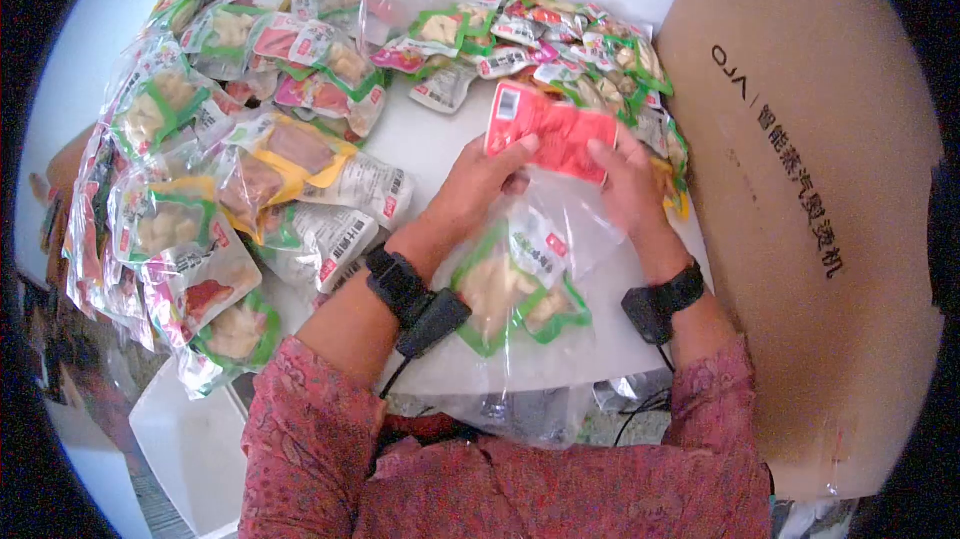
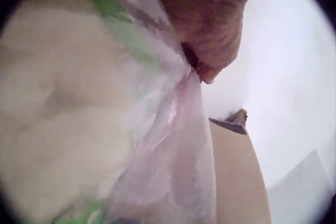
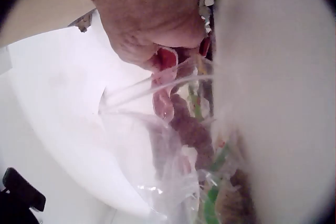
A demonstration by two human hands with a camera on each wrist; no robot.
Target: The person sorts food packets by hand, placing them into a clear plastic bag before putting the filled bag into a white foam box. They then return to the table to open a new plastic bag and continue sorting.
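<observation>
Both hands hold a red flat packet [image 1: 562,131] with a white barcode label, over the white table. My left hand [image 1: 478,182] grips its left edge, thumb on top. At the right edge my right hand [image 1: 632,179] grips it with the thumb on the front face; in the right wrist view its curled fingers [image 3: 157,37] pinch the red edge. Below the packet lies a clear plastic bag [image 1: 585,214], with green-edged packets [image 1: 495,289] of pale food in it. The bag's film hangs close beneath both hands and fills much of the left wrist view.
To the left, a large clear bag [image 1: 120,201] bulges with several food packets. More loose packets [image 1: 520,31] are heaped at the back right of the white table [image 1: 430,144]. A tall brown cardboard box [image 1: 800,339] stands along the right side. A white bin [image 1: 180,449] is at lower left.
</observation>
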